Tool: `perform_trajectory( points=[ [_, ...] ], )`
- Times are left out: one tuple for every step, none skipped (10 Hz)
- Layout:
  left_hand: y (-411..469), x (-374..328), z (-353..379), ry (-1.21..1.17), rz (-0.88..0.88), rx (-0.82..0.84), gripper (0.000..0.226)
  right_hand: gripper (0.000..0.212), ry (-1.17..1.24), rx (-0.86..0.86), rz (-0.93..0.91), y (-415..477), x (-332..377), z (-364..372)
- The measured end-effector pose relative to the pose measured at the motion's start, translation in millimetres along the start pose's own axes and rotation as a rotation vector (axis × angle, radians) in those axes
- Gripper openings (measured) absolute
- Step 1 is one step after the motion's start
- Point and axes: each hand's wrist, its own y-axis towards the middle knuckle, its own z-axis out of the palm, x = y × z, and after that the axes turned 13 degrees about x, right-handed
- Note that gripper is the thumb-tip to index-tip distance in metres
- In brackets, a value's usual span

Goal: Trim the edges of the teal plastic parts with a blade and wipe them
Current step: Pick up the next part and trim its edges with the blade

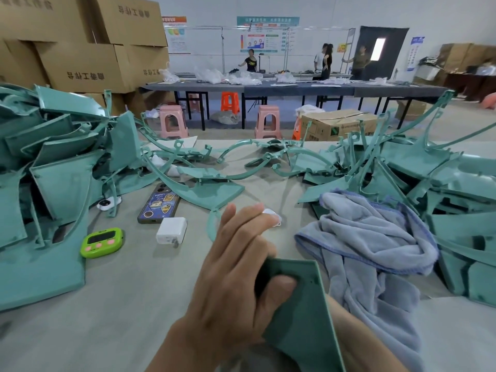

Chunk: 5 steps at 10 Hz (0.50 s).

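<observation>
Over the table (120, 304), near its front edge: a teal plastic panel (300, 312) pinched in the left hand (236, 277), thumb pressed on its face. Cannot tell the right hand's grip, hidden behind the panel. Just right, a crumpled grey-blue towel (370, 237). Either side, heaped teal parts (53, 162). Back left, stacked cardboard cartons (88, 65), contents unseen.

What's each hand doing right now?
Left hand: holding the teal part, thumb pressed on it.
Right hand: cannot tell, hidden behind the part; only the forearm shows.
</observation>
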Motion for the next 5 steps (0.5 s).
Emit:
perform_trajectory(
  points=[
    [-2,6,1,-0.098,-0.1,0.044,0.035,0.019,0.107,-0.071,-0.069,-6,-6,-44],
    [-12,19,11,-0.235,-0.267,0.101,0.046,0.024,0.323,-0.163,-0.097,-27,143,-71],
    [-18,27,20,-0.61,-0.685,0.037,0.056,0.029,0.22,-0.266,-0.365,-24,169,-67],
    [-17,35,28,-1.037,-0.865,0.048,0.079,0.038,0.063,-0.428,-0.474,-18,172,-79],
    [-9,31,28,-1.021,-0.838,0.03,0.048,0.035,0.027,-0.381,-0.449,-17,174,-79]
  ],
)
